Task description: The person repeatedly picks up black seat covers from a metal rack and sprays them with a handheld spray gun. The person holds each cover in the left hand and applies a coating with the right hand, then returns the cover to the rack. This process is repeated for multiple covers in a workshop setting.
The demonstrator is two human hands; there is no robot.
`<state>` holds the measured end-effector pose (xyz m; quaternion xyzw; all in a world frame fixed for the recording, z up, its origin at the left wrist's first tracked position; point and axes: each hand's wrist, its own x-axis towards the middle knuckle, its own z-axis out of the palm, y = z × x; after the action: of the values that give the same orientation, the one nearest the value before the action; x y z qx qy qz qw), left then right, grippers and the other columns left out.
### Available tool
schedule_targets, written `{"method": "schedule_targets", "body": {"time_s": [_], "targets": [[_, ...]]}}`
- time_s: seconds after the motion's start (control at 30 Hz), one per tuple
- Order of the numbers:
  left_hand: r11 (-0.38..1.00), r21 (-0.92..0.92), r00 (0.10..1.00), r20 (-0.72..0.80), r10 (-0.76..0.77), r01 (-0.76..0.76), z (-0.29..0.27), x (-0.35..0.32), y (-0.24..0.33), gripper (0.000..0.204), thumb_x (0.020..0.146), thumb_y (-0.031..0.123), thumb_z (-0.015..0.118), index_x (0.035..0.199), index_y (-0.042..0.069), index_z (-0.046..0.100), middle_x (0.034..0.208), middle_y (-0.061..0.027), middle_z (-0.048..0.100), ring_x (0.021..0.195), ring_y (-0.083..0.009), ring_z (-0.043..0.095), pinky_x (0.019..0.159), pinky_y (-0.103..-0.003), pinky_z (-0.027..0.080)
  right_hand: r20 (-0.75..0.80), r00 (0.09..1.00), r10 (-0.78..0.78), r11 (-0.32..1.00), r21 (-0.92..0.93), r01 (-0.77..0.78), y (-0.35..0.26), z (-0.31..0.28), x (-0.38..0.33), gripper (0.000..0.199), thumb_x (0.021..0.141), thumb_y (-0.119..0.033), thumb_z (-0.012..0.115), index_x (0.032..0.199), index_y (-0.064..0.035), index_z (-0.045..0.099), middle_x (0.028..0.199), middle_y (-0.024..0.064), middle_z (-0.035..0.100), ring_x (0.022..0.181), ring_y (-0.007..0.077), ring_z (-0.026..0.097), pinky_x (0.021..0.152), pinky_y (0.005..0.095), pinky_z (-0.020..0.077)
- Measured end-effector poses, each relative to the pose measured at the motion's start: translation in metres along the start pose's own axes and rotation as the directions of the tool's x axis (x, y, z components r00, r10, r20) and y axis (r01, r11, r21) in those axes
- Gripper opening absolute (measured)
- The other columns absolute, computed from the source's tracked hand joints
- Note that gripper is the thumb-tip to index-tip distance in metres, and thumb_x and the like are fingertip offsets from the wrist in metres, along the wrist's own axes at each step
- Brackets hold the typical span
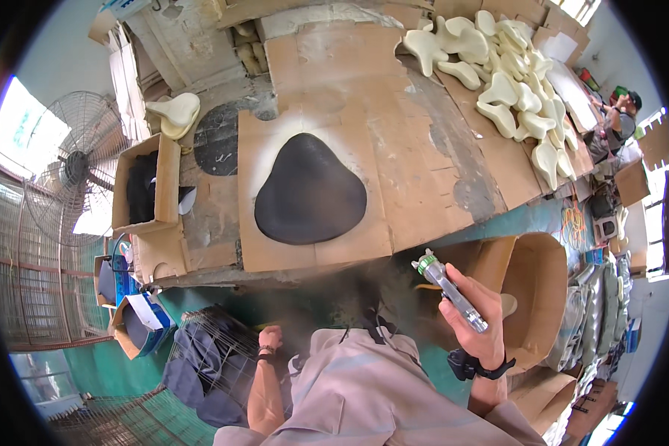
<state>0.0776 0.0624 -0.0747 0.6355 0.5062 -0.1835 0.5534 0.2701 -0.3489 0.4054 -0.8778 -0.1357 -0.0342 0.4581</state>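
My right hand (474, 311) is wrapped round a metal spray gun (450, 292), whose green-ringed nozzle points up and left toward the table edge. My left hand (270, 337) hangs low beside a wire basket (227, 338) of dark cloth pieces (193, 364). Its fingers are curled; a small yellowish bit shows by them, too small to name. A black saddle-shaped piece (311, 189) with a glossy surface lies on a cardboard sheet (379, 215), apart from both hands. Pale residue surrounds its upper part.
Cream foam saddle pads (524, 97) are heaped at the back right. A carton (172, 182) with dark contents and a standing fan (74, 167) are at left. A large carton (550, 297) stands near my right arm. Another person (617, 123) is at far right.
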Motion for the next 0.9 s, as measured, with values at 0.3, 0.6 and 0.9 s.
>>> {"method": "schedule_targets", "body": {"time_s": [0.3, 0.6, 0.9], "targets": [[0.926, 0.3, 0.968, 0.166, 0.186, -0.229, 0.003, 0.003, -0.066, 0.027, 0.081, 0.006, 0.053, 0.092, 0.008, 0.078, 0.078, -0.006, 0.07, 0.067, -0.0201, 0.068, 0.055, -0.034, 0.058, 0.227, 0.974, 0.002, 1.0, -0.001, -0.002, -0.015, -0.001, -0.008, 0.059, 0.073, 0.006, 0.074, 0.13, -0.0016, 0.06, 0.091, 0.0169, 0.066, 0.076, 0.032, 0.065, 0.07, 0.0342, 0.0524], [0.837, 0.341, 0.9, 0.247, 0.36, -0.429, -0.001, 0.035, -0.115, 0.02, 0.086, 0.004, 0.057, 0.096, 0.004, 0.074, 0.08, -0.0067, 0.071, 0.069, -0.0186, 0.068, 0.057, -0.032, 0.053, 0.098, 0.993, 0.06, 0.998, -0.026, -0.058, -0.014, -0.012, -0.011, 0.057, 0.074, 0.006, 0.073, 0.129, -0.0003, 0.061, 0.09, 0.0168, 0.067, 0.073, 0.0292, 0.064, 0.068, 0.033, 0.0513], [0.987, -0.146, 0.976, 0.214, -0.039, 0.072, 0.002, 0.033, -0.069, 0.019, 0.091, 0.004, 0.052, 0.103, -0.001, 0.066, 0.082, -0.007, 0.065, 0.068, -0.0206, 0.065, 0.055, -0.036, 0.054, 0.074, 0.994, 0.083, 0.997, -0.017, -0.081, -0.016, -0.011, -0.024, 0.055, 0.075, 0.006, 0.073, 0.128, 0.0003, 0.062, 0.09, 0.0161, 0.068, 0.072, 0.0305, 0.064, 0.067, 0.0341, 0.0515]]}}
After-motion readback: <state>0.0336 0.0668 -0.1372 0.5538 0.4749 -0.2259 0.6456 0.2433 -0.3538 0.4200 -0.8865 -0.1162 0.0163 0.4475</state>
